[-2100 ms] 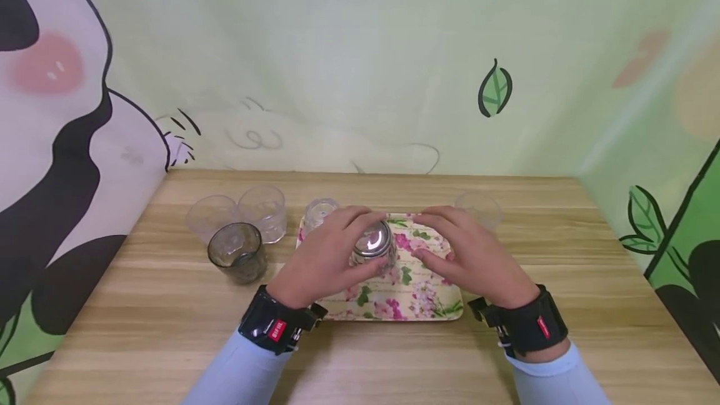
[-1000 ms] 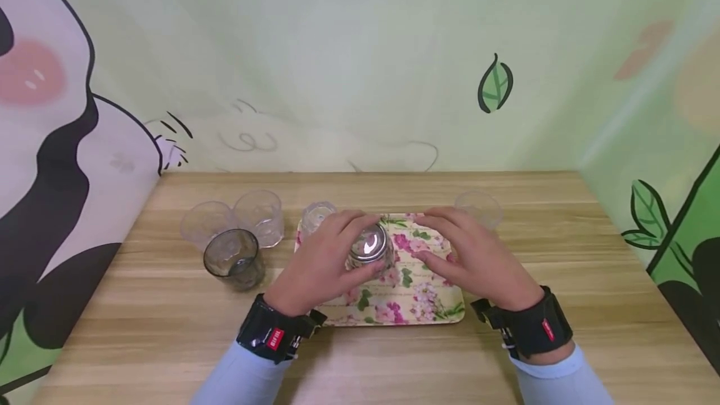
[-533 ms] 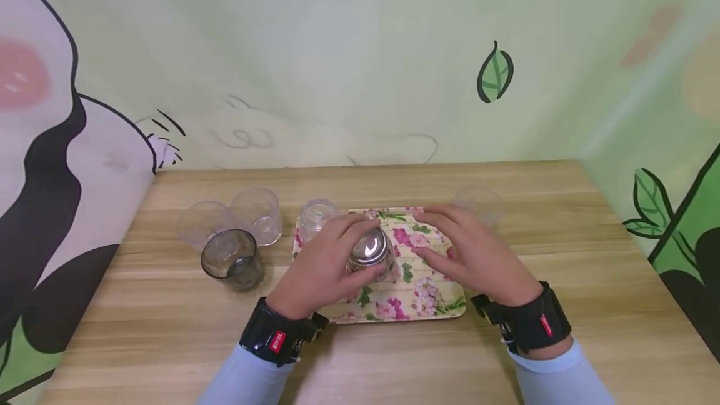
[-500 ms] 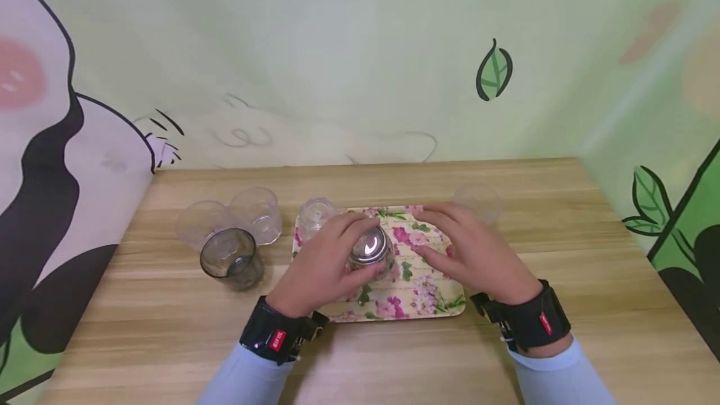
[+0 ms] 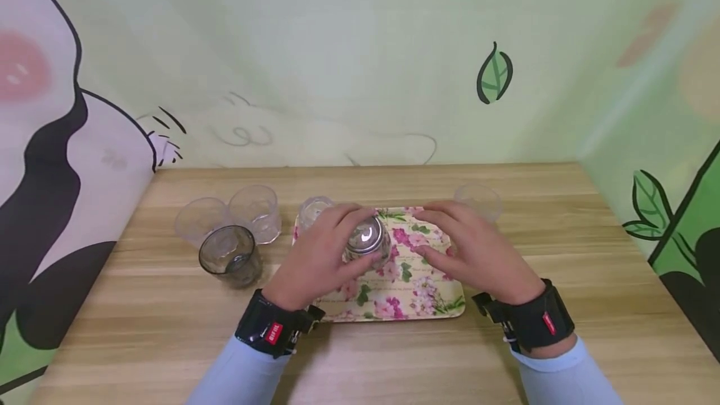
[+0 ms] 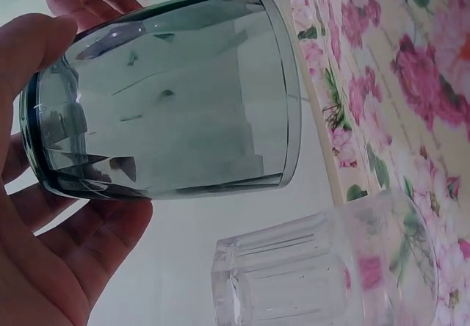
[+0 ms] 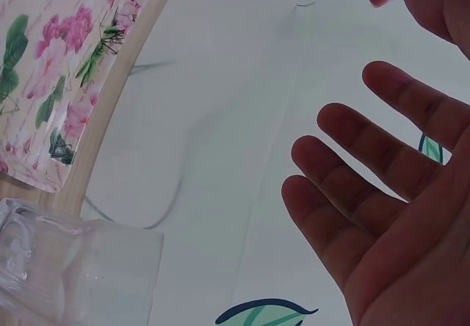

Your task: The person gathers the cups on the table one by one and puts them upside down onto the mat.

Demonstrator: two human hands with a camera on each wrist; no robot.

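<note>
My left hand grips an upside-down tinted glass, thumb on one side and fingers on the other near its base. The glass is over the floral tray, its rim facing down and apart from the tray surface in the left wrist view. My right hand hovers over the tray's right part, fingers spread and holding nothing. Beside the left hand, a clear faceted glass stands upside down on the tray's back left corner, partly covered by that hand in the head view.
Left of the tray, a dark smoky glass stands upright on the wooden table, in front of two clear glasses. Another clear glass stands behind the right hand. A painted wall borders the table's back.
My left hand and the tinted glass have shifted slightly left and away from me. My right hand stays nearly in place. The head view has tilted a little.
</note>
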